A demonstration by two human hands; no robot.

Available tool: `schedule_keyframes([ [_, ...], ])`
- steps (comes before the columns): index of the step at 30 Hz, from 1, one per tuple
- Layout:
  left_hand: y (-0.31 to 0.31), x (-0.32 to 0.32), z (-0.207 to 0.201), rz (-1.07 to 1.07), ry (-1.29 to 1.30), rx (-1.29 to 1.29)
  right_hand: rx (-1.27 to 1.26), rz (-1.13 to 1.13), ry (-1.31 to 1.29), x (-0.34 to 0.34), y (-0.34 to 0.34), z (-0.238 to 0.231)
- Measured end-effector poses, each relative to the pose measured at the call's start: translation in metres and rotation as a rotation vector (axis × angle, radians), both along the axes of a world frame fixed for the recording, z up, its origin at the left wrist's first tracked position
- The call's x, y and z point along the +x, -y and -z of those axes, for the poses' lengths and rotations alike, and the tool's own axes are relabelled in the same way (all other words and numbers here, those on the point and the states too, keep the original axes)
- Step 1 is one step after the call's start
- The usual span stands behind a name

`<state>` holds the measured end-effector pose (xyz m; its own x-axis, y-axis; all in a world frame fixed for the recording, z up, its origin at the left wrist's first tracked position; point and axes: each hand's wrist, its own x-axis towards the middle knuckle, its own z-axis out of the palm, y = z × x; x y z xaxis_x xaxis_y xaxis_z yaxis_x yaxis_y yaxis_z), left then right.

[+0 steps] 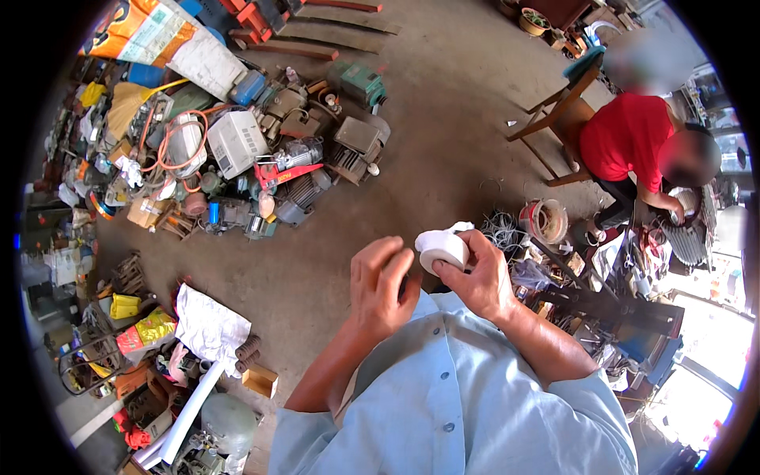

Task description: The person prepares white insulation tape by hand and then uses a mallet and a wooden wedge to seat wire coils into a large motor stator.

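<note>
A white roll of tape or ribbon is gripped in my right hand, the thumb against its near face and the fingers behind it. A loose, crumpled bit of the white strip sticks up at the roll's top. My left hand is raised just left of the roll, apart from it. Its fingers are bent but spaced from the thumb, and I see nothing held in them. Both hands are in front of my light blue shirt.
At the left lies a heap of motors and machine parts. A white sheet and a small open cardboard box lie lower left. A person in a red top bends over a motor housing beside a wooden chair. Wire coils lie near a bucket.
</note>
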<state>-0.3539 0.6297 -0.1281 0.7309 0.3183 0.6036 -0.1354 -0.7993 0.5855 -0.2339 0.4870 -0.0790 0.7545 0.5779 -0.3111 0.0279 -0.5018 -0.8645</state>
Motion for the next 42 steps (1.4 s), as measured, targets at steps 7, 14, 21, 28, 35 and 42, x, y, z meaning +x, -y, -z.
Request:
schedule_keyframes([
  [7, -0.047, 0.047, 0.009, -0.068, -0.103, -0.028, 0.141, -0.182, -0.511, 0.054, -0.070, 0.033],
  [14, -0.111, 0.140, -0.003, -0.074, -0.170, -1.062, 0.215, -0.247, -0.161, 0.154, -0.117, 0.038],
  [21, -0.155, 0.293, -0.040, 0.143, -0.339, -1.117, 0.452, -0.420, -0.210, 0.316, -0.152, 0.030],
  [28, -0.214, 0.428, -0.035, 0.230, -0.389, -0.680, 0.544, -0.171, -0.714, 0.443, -0.144, 0.043],
  [35, -0.265, 0.599, -0.015, 0.372, -0.332, -0.241, 0.805, 0.067, -0.885, 0.582, -0.145, 0.060],
  [42, -0.290, 0.786, 0.017, 0.482, -0.449, -0.629, 0.697, 0.298, -0.680, 0.733, -0.150, 0.047],
])
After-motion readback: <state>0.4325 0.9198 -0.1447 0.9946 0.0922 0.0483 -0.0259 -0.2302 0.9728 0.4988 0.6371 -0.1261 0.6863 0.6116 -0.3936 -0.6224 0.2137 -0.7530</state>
